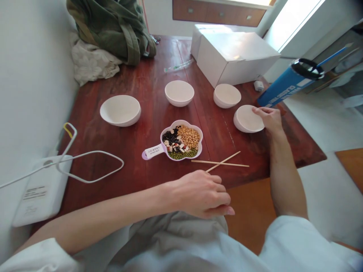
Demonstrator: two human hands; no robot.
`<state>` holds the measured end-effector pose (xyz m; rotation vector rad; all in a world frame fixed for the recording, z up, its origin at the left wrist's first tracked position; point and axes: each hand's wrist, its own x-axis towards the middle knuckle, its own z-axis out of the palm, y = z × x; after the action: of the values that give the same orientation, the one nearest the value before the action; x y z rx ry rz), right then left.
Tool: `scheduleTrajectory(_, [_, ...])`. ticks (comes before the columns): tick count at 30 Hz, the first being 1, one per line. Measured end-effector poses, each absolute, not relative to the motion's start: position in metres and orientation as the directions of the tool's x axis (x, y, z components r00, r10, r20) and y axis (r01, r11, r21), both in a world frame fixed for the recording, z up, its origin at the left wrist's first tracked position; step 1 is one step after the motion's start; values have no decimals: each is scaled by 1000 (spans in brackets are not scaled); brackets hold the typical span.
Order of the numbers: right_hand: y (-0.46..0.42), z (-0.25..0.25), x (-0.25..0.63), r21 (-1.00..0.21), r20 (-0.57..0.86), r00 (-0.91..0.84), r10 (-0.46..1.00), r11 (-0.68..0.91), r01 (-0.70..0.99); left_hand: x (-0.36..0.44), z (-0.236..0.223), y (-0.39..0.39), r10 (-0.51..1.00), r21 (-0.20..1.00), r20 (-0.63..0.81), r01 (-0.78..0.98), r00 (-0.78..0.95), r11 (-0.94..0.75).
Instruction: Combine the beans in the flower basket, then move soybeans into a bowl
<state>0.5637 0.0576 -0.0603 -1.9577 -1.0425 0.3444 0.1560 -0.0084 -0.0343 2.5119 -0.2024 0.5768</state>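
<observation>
My right hand (pixel 270 119) pinches the rim of a small white bowl (pixel 248 120) at the table's right side, thumb and fingers closed on its edge. My left hand (pixel 202 194) rests at the front edge with its fingers loosely curled together; nothing shows in it, though its underside is hidden. Beyond it, two wooden chopsticks (pixel 229 164) lie crossed, one reaching close to the knuckles. A flower-shaped dish with a handle (pixel 153 151) holds black beans, yellow beans (pixel 189 136), green beans (pixel 181 155) and pale and reddish pieces in the middle.
Three more white bowls stand behind: a left one (pixel 120 110), a middle one (pixel 179 93) and a right one (pixel 227 96). A white box (pixel 227 56), blue tumbler (pixel 286 85), wrapped straw-like packet (pixel 178 67), green bag (pixel 119 30) and white power strip with cable (pixel 42 192) surround them.
</observation>
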Motion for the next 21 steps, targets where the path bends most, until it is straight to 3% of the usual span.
scheduleTrajectory(3, [58,-58,564,-784,253,666,702,-254,566,155,-60,-30,-13,470,516,-296,856,-831])
scheduleTrajectory(7, [48,-47,550,-702,515,640,569,-148,697,142,-79,-46,2,404,663,-355,749,-843])
scheduleTrajectory(9, [34,-37,532,-630,644,566,514,-63,774,127,-79,-43,22,359,721,-346,693,-867])
scheduleTrajectory(11, [13,-27,505,-484,756,358,548,98,870,109,-74,-33,48,323,758,-310,651,-894])
scheduleTrajectory(14, [-24,-17,452,-422,593,-143,792,457,783,82,-64,-10,112,328,757,-226,644,-917])
scheduleTrajectory(16, [-45,-16,417,-378,517,-428,742,646,663,70,-57,4,182,368,742,-166,645,-915])
scheduleTrajectory(18, [-58,-21,391,-308,369,-544,754,651,693,62,-52,12,215,368,752,-127,623,-921])
scheduleTrajectory(21, [-65,-32,370,-243,230,-522,821,568,786,58,-47,14,238,347,796,-99,556,-932])
